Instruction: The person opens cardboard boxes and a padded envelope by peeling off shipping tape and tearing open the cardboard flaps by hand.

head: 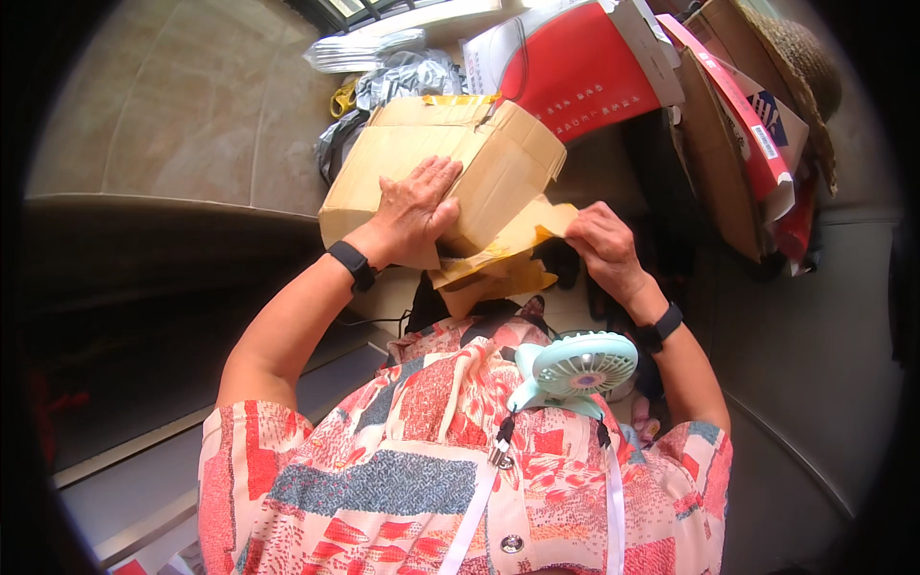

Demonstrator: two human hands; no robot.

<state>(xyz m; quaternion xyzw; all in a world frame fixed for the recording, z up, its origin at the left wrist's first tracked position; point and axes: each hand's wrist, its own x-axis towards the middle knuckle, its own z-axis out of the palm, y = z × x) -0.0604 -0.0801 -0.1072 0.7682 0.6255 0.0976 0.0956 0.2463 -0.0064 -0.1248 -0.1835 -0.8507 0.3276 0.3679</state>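
Note:
A brown cardboard box (pixel 431 144) is tilted in front of me, its near end opened out into torn flaps. My left hand (pixel 420 208) lies flat on the box's side, fingers pointing away from me and thumb spread. At the right, my right hand (pixel 602 243) pinches the edge of a torn cardboard flap (pixel 514 230) that has strips of yellowish packing tape along it. Below that flap hangs another ragged piece of taped cardboard (pixel 499 280). The inside of the box is hidden from me.
Behind the box are crumpled grey plastic bags (pixel 410 75) and a red-and-white printed carton (pixel 582 68). Flattened cardboard (pixel 719 158) leans at the right beside a straw hat (pixel 801 57). A mint-green neck fan (pixel 586 366) hangs at my chest. A tiled wall (pixel 180 108) rises on the left.

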